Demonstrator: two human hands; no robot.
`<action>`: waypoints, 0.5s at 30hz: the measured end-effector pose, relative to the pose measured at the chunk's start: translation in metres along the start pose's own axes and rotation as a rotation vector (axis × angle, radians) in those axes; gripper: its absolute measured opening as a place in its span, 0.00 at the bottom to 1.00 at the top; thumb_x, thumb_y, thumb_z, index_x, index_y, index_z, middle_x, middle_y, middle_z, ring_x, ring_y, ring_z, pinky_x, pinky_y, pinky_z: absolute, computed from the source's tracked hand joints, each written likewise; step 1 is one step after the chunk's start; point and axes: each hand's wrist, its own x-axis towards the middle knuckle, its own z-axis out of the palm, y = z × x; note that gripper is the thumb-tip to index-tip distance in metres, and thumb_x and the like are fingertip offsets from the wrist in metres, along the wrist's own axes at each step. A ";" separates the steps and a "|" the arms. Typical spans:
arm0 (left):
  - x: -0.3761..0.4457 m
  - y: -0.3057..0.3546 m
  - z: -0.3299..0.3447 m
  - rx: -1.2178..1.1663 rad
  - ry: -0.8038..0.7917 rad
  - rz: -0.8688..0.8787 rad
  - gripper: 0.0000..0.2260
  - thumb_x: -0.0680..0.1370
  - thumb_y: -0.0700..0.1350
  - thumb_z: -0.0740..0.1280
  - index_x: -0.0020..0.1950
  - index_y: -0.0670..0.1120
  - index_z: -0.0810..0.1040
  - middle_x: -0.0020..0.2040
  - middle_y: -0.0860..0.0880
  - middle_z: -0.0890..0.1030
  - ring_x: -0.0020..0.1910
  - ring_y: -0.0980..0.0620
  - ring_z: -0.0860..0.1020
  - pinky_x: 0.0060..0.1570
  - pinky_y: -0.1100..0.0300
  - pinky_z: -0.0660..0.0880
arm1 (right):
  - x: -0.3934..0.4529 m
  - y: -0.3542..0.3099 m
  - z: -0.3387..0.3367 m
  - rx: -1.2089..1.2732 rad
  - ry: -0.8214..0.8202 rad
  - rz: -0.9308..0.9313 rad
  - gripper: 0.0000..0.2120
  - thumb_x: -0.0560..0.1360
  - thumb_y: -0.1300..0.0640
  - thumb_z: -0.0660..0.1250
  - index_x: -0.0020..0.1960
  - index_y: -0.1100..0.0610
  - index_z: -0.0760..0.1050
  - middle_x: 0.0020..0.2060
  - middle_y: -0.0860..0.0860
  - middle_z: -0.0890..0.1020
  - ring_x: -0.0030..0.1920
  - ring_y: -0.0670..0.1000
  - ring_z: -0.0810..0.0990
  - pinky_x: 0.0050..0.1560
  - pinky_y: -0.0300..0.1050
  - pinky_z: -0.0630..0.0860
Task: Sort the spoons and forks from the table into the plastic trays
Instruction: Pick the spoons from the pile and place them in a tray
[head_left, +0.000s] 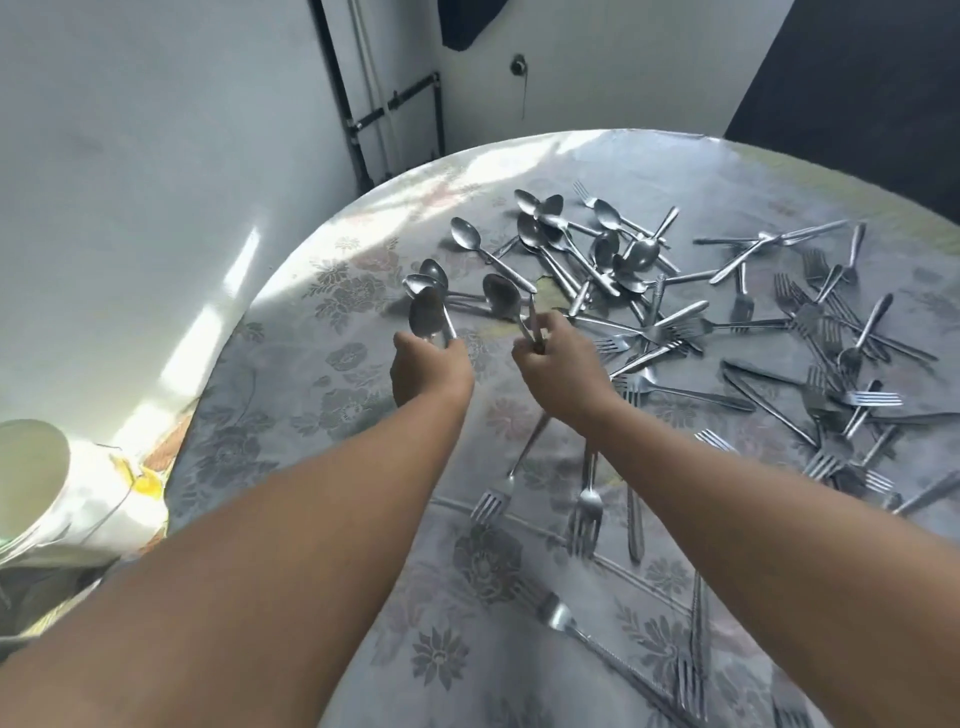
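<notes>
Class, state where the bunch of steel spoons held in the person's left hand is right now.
In the head view, the bunch of steel spoons stands left of centre, bowls up in the left hand, above the floral tablecloth and beside the right hand.

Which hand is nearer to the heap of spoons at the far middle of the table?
Right. The right hand, gripping a spoon, sits just short of the spoon heap. The left hand, holding a bunch of spoons, is farther off to the heap's left.

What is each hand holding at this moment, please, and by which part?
The left hand grips a bunch of spoons by their handles, bowls up. The right hand pinches another spoon by its handle.
</notes>
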 end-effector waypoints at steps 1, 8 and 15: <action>0.006 0.004 0.002 0.045 -0.015 0.030 0.12 0.79 0.49 0.69 0.57 0.44 0.73 0.53 0.46 0.81 0.52 0.42 0.81 0.53 0.49 0.79 | 0.001 0.003 -0.002 0.000 0.031 0.008 0.11 0.82 0.49 0.64 0.58 0.54 0.77 0.43 0.53 0.83 0.42 0.53 0.79 0.42 0.47 0.73; 0.037 0.009 0.021 0.308 0.038 0.146 0.09 0.79 0.47 0.71 0.54 0.44 0.78 0.53 0.43 0.83 0.52 0.41 0.82 0.53 0.49 0.81 | 0.008 0.032 -0.029 -0.193 0.184 0.139 0.10 0.83 0.48 0.60 0.50 0.50 0.77 0.44 0.52 0.82 0.45 0.57 0.78 0.43 0.49 0.72; 0.031 0.016 0.020 0.264 -0.064 0.024 0.09 0.78 0.45 0.72 0.53 0.41 0.78 0.44 0.44 0.83 0.37 0.46 0.81 0.23 0.59 0.73 | 0.010 0.055 -0.060 -0.263 0.232 0.270 0.06 0.82 0.51 0.63 0.48 0.49 0.73 0.41 0.50 0.78 0.44 0.55 0.75 0.39 0.45 0.65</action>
